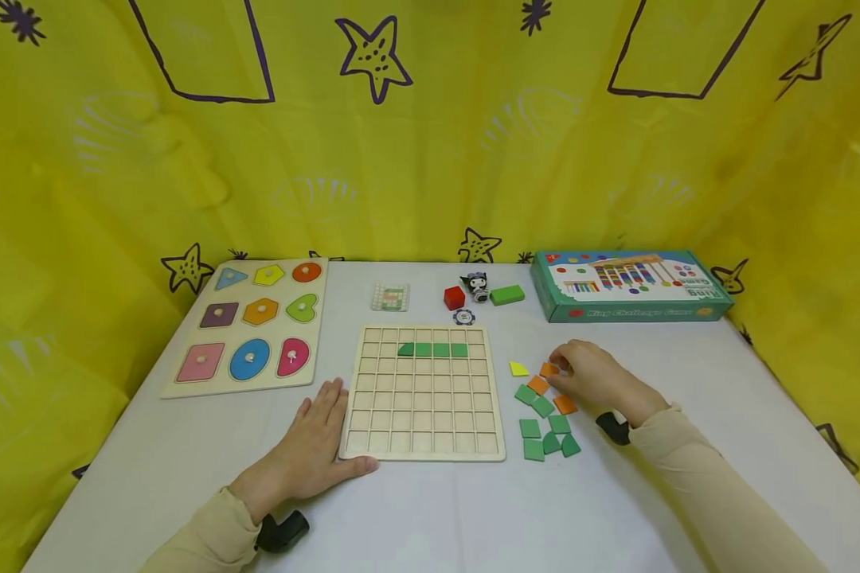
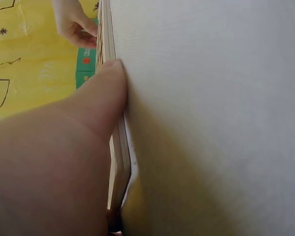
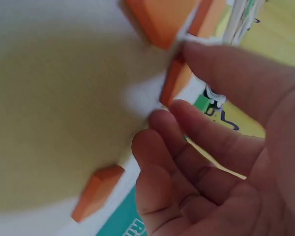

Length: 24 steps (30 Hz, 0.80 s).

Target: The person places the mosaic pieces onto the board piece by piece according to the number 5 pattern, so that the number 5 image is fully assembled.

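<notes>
While the left hand (image 1: 314,446) lies flat against the grid board (image 1: 423,442), the right hand (image 1: 593,376) pinches 1 orange tile (image 3: 174,83).

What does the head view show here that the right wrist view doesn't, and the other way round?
Only the head view shows the grid board with its row of green tiles, the left hand resting flat at the board's edge, the shape puzzle and loose green pieces. Only the right wrist view shows thumb and fingers pinching an orange tile clear of the table. Both show the right hand, orange tiles and the game box.
</notes>
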Tool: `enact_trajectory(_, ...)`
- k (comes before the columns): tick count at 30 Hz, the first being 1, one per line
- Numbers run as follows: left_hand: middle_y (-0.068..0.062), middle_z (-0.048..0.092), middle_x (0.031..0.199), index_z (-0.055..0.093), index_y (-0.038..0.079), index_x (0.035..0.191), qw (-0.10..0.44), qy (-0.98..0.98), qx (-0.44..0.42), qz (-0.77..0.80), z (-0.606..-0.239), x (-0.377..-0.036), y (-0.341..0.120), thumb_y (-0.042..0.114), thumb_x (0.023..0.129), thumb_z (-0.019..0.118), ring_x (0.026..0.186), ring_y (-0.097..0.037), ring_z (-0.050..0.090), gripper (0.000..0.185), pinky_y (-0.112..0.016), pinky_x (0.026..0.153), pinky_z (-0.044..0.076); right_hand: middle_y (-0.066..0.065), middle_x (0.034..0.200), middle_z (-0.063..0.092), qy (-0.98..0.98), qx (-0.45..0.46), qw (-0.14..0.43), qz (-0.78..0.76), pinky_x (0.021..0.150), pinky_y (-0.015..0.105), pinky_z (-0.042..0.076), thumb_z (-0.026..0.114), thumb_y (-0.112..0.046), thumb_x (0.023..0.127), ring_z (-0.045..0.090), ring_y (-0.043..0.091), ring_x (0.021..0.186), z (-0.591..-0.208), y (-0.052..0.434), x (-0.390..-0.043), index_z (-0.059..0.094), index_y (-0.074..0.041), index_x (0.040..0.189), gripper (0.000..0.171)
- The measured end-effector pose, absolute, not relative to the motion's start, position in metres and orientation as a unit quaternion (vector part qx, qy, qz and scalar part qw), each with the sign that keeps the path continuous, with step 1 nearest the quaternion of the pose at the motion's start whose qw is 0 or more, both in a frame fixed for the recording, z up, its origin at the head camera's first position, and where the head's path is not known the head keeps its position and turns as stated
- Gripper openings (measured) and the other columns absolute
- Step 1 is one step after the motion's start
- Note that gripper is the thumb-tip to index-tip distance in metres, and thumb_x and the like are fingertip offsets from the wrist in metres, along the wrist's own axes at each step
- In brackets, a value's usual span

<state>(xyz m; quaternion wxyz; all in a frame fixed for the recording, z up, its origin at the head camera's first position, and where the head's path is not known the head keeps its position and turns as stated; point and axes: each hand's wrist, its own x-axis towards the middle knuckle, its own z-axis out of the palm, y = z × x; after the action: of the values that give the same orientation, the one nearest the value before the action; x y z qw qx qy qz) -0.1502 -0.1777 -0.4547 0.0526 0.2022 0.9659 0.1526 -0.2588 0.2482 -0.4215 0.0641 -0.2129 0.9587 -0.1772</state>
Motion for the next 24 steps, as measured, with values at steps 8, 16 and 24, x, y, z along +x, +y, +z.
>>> enact_trajectory(8,-0.027,0.015,0.157,0.023,-0.013,0.148,0.05,0.967,0.205,0.146,-0.456,-0.151,-0.178,0.078,0.083,0.046,0.144,-0.042,0.01,0.114,-0.062,0.111,0.013,0.008,0.092,0.057,0.959,-0.216,0.058,-0.176,0.078,0.043,0.048,0.066,-0.014,0.094,0.052,0.024,0.083,-0.418,0.24,-0.259,0.061,0.007,0.104,0.024)
enact_trajectory(16,-0.027,0.015,0.157,0.022,-0.012,0.149,0.054,0.967,0.205,0.144,-0.454,-0.151,-0.177,0.078,0.083,0.048,0.144,-0.041,0.01,0.114,-0.062,0.111,0.012,0.004,0.087,0.062,0.943,-0.231,0.027,-0.238,0.07,0.034,0.048,0.07,-0.017,0.091,0.054,0.019,0.077,-0.406,0.195,-0.27,0.066,0.006,0.112,0.032)
enact_trajectory(24,-0.027,0.015,0.157,0.021,-0.012,0.149,0.054,0.966,0.204,0.148,-0.454,-0.15,-0.177,0.078,0.083,0.047,0.144,-0.042,0.01,0.114,-0.063,0.11,0.013,0.001,0.083,0.065,0.923,-0.286,0.007,-0.258,0.068,0.03,0.048,0.072,-0.018,0.087,0.056,0.015,0.074,-0.404,0.128,-0.284,0.074,-0.002,0.095,0.018)
